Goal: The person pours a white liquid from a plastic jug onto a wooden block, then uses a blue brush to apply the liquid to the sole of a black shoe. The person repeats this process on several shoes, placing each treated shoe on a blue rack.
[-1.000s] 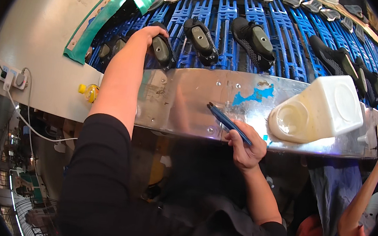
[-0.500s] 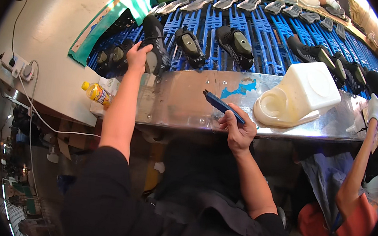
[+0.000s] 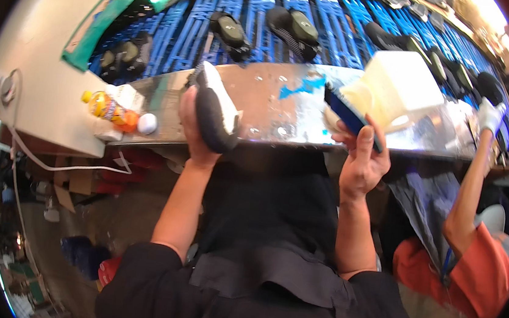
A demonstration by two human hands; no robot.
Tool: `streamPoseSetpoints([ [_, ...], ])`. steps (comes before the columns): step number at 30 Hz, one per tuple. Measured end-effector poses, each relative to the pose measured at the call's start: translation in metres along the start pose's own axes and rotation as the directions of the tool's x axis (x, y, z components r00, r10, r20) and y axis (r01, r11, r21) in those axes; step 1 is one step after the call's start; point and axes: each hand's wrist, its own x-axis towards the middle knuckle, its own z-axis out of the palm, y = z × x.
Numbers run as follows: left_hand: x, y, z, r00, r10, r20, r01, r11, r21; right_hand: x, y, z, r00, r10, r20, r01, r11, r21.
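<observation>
My left hand [image 3: 193,130] is wrapped round a black shoe [image 3: 216,109], held raised and on edge over the near rim of the metal ledge [image 3: 260,101]. Its dark side shows, with a pale strip along the bottom; the far side of the shoe is hidden. Off to the right, my right hand [image 3: 364,163] grips a blue brush [image 3: 353,116] between thumb and fingers, its dark bristled end pointing up and left. Just behind the brush stands a white plastic jug dispenser [image 3: 405,84] with a round well at its base.
Blue slatted conveyor [image 3: 181,26] carries several black shoes, such as one shoe [image 3: 233,34], beyond the ledge. A yellow-capped drink bottle [image 3: 109,108] lies at left, near a white cable [image 3: 57,167]. At right, a co-worker's gloved hand [image 3: 489,115] holds a shoe.
My left hand has lifted the shoe off the conveyor and brought it nearer, over the ledge. My right hand has shifted right with the brush, toward the jug. The view has shifted.
</observation>
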Motion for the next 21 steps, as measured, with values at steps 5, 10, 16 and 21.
streamPoseSetpoints([
  [5,-0.017,0.021,-0.02,0.985,0.151,0.087,-0.147,0.988,-0.055,0.042,-0.03,-0.029,0.996,-0.086,-0.028,0.073,0.952,-0.297],
  [10,-0.042,0.037,-0.021,0.989,0.037,0.142,-0.013,0.986,-0.166,0.064,-0.018,-0.029,0.977,-0.027,0.211,0.183,0.616,-0.766],
  [16,-0.039,0.037,-0.02,0.987,0.046,0.151,0.011,0.934,-0.356,0.078,-0.023,-0.011,0.969,0.081,0.233,0.142,0.592,-0.794],
  [21,-0.038,0.042,-0.027,0.982,0.061,0.178,0.013,0.922,-0.387,0.091,-0.028,-0.014,0.906,0.296,0.302,0.065,0.608,-0.791],
])
